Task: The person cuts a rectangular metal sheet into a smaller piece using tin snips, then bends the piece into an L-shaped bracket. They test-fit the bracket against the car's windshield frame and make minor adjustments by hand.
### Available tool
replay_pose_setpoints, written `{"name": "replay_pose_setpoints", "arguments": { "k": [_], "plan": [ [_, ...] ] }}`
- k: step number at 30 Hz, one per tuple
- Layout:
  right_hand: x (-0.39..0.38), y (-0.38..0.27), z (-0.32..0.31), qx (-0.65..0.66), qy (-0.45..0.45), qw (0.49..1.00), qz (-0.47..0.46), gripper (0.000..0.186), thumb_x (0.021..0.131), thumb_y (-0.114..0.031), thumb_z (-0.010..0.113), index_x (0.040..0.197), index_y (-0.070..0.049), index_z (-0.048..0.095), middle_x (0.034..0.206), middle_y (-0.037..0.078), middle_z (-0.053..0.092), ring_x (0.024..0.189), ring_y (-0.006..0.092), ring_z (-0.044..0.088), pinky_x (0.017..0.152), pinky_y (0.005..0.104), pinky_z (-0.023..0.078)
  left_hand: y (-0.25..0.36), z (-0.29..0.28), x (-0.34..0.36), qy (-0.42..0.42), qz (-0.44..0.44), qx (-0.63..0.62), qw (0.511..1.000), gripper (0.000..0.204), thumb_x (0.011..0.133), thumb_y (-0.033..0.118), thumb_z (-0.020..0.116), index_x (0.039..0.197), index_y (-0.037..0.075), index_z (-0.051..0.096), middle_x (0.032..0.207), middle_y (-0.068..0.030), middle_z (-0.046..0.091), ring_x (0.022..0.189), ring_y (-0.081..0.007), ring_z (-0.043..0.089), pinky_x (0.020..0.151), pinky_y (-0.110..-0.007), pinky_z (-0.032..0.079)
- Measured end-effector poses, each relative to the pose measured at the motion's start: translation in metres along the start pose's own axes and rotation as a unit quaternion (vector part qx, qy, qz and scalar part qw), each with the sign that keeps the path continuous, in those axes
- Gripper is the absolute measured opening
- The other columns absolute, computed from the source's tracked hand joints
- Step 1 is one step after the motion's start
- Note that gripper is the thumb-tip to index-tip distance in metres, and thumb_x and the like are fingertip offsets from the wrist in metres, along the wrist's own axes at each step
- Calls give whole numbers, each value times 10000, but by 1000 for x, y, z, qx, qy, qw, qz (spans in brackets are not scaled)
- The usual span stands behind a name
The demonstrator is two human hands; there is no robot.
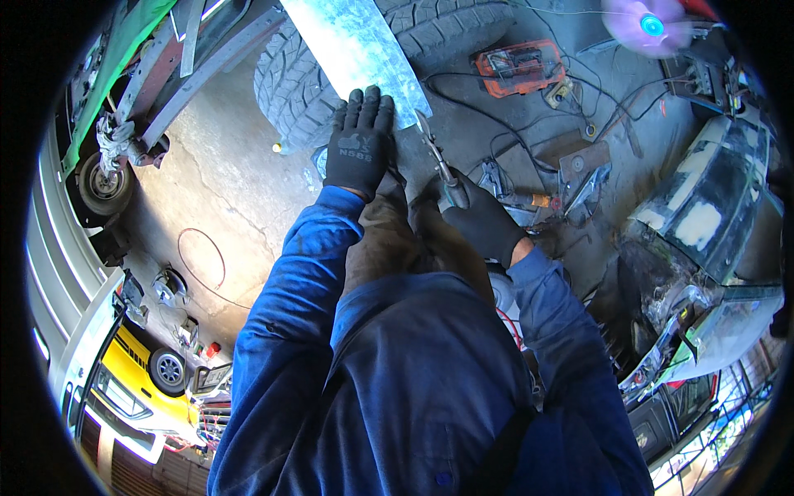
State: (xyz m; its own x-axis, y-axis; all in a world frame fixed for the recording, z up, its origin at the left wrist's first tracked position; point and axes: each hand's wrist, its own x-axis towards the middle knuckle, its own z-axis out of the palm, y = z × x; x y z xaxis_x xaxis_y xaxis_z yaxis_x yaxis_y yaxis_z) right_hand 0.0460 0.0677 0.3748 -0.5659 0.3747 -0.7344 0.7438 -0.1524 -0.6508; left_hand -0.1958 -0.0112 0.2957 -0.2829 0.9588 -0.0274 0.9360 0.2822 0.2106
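My left hand (359, 145), in a dark work glove, lies flat with fingers extended on the lower end of a shiny sheet-metal strip (347, 41). My gloved right hand (480, 219) is closed round the handles of metal snips (434, 151), whose jaws are at the strip's lower right corner. Large treaded tires (289, 91) lie under and around the strip. My trousered legs (385, 240) show between my forearms, below the metal.
Cables, an orange toolbox (517, 68) and metal scraps (579, 165) lie to the right; a fan (649, 25) stands behind. Car panels (695, 207) crowd the right. Steel frame pieces (141, 74) and a yellow vehicle (132, 372) are left, beside a thin hose loop (217, 244) on the floor.
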Motion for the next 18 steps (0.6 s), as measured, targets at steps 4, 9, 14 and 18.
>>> {"name": "replay_pose_setpoints", "arguments": {
  "k": [4,9,14,18],
  "plan": [
    [0,-5,-5,-46,-7,998,33,584,865,-248,662,1371,8,520,1128,302,679,1088,474,676,930,487,532,-1,0,-1,-8,6,-2,1000,513,1002,181,587,1506,90,545,1609,-191,493,1505,-399,448,1260,-519,322],
    [-3,-11,-6,-36,8,999,19,552,850,-230,665,1331,1,523,1048,289,689,1024,483,685,879,502,538,-2,-1,0,-15,4,-17,1000,543,982,165,586,1517,86,532,1618,-198,479,1504,-408,444,1259,-524,322],
    [-6,-16,-3,-36,31,999,25,595,835,-226,672,1357,20,529,1049,271,696,982,434,683,859,476,541,-3,-2,0,-13,8,-20,1000,544,974,160,593,1509,76,539,1613,-200,486,1502,-409,448,1261,-521,321],
    [-8,-18,-2,-49,44,997,29,600,823,-187,678,1361,55,575,1065,219,697,922,309,672,858,411,536,-3,-3,-1,-15,5,-22,1000,540,978,165,600,1506,73,542,1607,-201,493,1501,-407,449,1265,-518,317]
  ]
}}
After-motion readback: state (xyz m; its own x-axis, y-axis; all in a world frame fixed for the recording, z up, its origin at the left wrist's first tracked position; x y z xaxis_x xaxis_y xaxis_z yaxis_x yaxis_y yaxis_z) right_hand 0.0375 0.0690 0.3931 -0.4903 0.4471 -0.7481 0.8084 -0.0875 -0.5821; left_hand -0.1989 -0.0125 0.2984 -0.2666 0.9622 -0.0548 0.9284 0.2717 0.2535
